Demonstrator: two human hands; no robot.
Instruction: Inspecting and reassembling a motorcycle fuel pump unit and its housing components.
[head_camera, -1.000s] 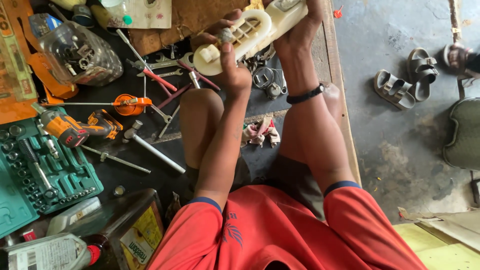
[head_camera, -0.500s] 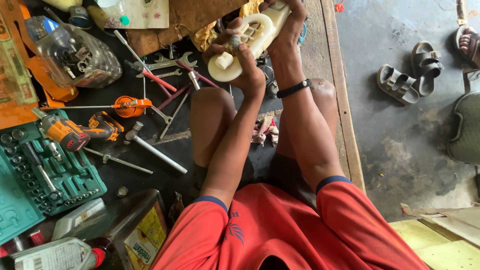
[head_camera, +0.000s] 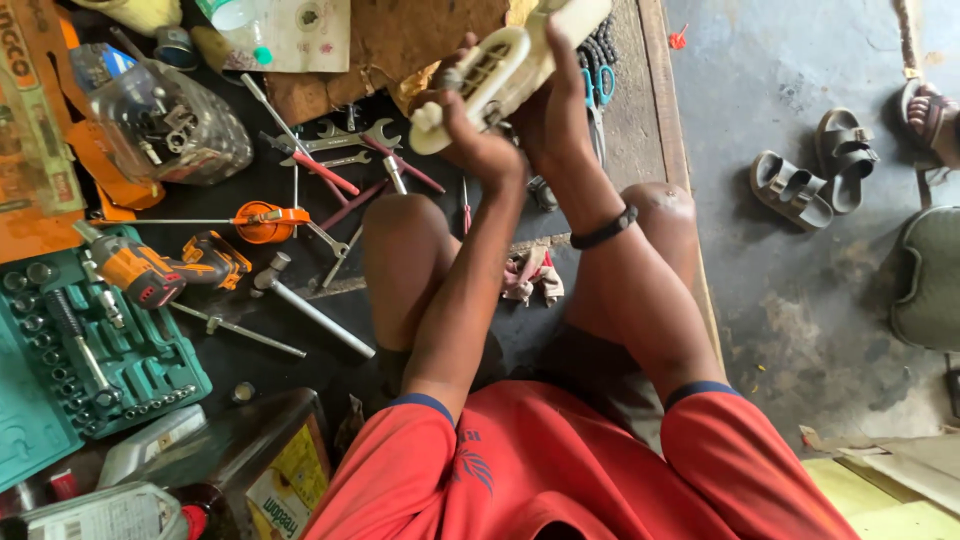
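Your 2 hands hold 1 cream plastic housing (head_camera: 505, 60) up in front of you, above your knees. Left hand (head_camera: 470, 135): fingers clamped on the lower, rounded end of the housing, thumb side under it. Right hand (head_camera: 550, 95): fingers wrapped up the back of the housing's upper part, black wristband (head_camera: 605, 228) just below. The housing is tilted, slotted face toward the camera, its top end cut by the frame edge.

Left of your left fingers, on the dark floor: spanners (head_camera: 345, 140), red-handled pliers (head_camera: 330, 172), an orange tape-like tool (head_camera: 262, 220), a cordless drill (head_camera: 165, 268), a green socket set case (head_camera: 90, 350). Below your fingers, between your legs, lies a crumpled rag (head_camera: 530, 272). Right of your right fingers, well apart: 2 sandals (head_camera: 815, 170) on the concrete.

Risks, as a judgement: the grip is high and unsupported, so a slip drops the housing onto metal tools and could crack it. Any loose small part would fall into the clutter and be hard to find. Squeezing the slotted face hard could snap it.
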